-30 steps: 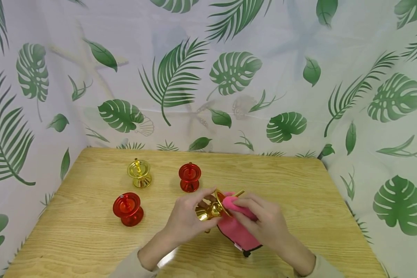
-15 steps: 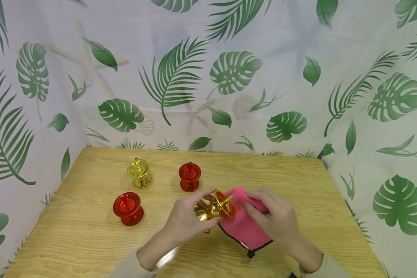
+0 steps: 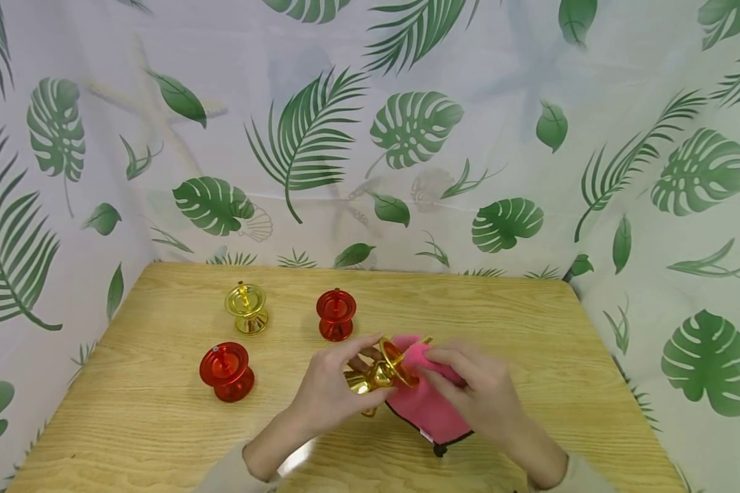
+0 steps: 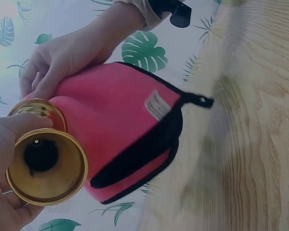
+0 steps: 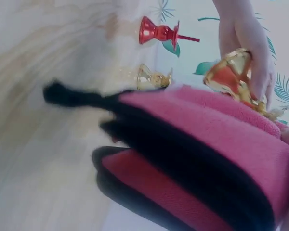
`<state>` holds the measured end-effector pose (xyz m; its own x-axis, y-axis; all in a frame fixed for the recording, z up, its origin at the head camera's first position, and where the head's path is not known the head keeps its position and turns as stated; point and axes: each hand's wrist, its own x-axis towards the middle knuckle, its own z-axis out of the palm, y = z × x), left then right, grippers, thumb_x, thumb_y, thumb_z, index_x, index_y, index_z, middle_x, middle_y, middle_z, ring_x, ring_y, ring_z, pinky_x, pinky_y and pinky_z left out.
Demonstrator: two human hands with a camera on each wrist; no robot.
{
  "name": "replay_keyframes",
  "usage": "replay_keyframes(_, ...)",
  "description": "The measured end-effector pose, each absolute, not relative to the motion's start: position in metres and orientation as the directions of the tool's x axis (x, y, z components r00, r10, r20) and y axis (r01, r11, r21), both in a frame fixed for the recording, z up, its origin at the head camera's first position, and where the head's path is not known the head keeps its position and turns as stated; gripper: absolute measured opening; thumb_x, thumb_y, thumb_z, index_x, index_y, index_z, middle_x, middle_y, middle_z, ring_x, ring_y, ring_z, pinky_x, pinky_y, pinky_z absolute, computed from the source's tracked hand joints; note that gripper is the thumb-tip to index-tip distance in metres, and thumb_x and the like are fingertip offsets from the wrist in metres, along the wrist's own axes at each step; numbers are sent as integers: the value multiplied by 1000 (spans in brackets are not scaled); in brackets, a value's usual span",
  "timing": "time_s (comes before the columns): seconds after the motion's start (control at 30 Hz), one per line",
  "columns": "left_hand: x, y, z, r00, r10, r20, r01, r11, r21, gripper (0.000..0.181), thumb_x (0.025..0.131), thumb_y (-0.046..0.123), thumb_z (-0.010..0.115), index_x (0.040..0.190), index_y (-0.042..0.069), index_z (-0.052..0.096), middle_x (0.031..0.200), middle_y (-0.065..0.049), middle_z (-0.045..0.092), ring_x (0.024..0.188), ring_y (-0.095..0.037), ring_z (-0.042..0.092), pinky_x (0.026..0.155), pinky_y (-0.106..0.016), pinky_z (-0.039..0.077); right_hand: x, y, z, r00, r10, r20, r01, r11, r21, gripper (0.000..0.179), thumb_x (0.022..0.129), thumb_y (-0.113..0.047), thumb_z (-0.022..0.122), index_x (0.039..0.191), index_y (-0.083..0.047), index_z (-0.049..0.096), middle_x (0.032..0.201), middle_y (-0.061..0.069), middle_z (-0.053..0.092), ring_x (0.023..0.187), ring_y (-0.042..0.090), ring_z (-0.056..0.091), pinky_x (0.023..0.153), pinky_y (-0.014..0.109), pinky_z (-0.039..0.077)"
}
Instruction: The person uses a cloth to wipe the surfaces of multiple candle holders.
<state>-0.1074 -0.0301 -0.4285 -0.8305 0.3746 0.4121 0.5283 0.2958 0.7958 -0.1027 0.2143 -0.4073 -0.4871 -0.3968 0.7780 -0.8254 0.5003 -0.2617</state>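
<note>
My left hand (image 3: 336,383) grips a gold candle holder (image 3: 379,375) by its stem, tilted so that its dish and spike face right. In the left wrist view the hollow underside of its base (image 4: 47,168) faces the camera. A pink cloth (image 3: 434,407) with black edging and a hanging loop is pinched in my right hand (image 3: 484,390). Its bunched part lies against the spike, at the dish. The rest of the cloth hangs down folded below my right hand, and in the right wrist view it covers much of the picture.
Standing on the wooden table (image 3: 499,322) are another gold candle holder (image 3: 247,308) at the back left, a red candle holder (image 3: 336,313) behind my left hand, and a second red one (image 3: 228,371) farther left. A leaf-patterned curtain (image 3: 432,205) rises behind the table.
My right hand drew the cloth back to the right off the dish, baring the spike, then brought it left onto the spike again. The left hand keeps the candle holder in nearly the same place.
</note>
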Motion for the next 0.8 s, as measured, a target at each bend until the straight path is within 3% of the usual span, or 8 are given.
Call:
replay_keyframes(0.17, -107, -30, -426, -852, 361, 379, 490, 295, 820, 64, 77, 10, 92, 136, 5, 68, 106, -5, 80, 80, -9, 75, 74, -22, 61, -101, 210, -414, -512, -410, 755, -841, 416, -345, 27, 104, -30, 65, 100, -6, 77, 92, 8, 78, 80, 20, 76, 81, 13, 59)
replay_keyframes(0.33, -107, -29, -428, -788, 373, 489, 602, 300, 740, 66, 75, 5, 93, 135, -2, 66, 107, -11, 79, 83, -18, 77, 78, -19, 62, -100, 209, -415, -567, -412, 713, -817, 396, -420, 24, 102, -29, 68, 101, -7, 78, 92, 7, 78, 79, 15, 74, 76, 12, 58)
replay_keyframes(0.47, -107, -28, -429, -697, 377, 609, 716, 403, 570, 69, 71, 9, 97, 133, -2, 67, 108, -9, 80, 87, -17, 76, 78, -19, 62, -97, 205, -410, -612, -401, 681, -783, 426, -453, 10, 92, -13, 82, 100, -9, 78, 91, 3, 79, 77, 11, 74, 72, 13, 58)
replay_keyframes(0.6, -108, -26, -433, -581, 396, 711, 767, 559, 315, 73, 66, 20, 101, 129, 2, 71, 105, -4, 80, 90, -14, 75, 82, -29, 63, -93, 200, -403, -651, -388, 652, -745, 488, -454, 28, 76, 3, 89, 98, -11, 78, 88, 0, 79, 74, 6, 72, 69, 12, 56)
replay_keyframes(0.7, -107, -25, -435, -522, 411, 748, 767, 611, 199, 73, 64, 24, 102, 128, 4, 72, 102, -2, 80, 90, -14, 75, 83, -32, 63, -90, 196, -399, -679, -370, 634, -715, 528, -457, 28, 75, 3, 90, 97, -11, 79, 85, -1, 79, 71, 2, 68, 65, 11, 54)
replay_keyframes(0.8, -106, -24, -435, -502, 416, 758, 763, 625, 162, 72, 65, 25, 101, 128, 6, 72, 100, 0, 80, 90, -13, 75, 83, -31, 62, -88, 194, -397, -709, -346, 614, -683, 552, -478, 25, 76, 1, 89, 96, -10, 79, 83, 0, 78, 68, -2, 62, 60, 10, 51)
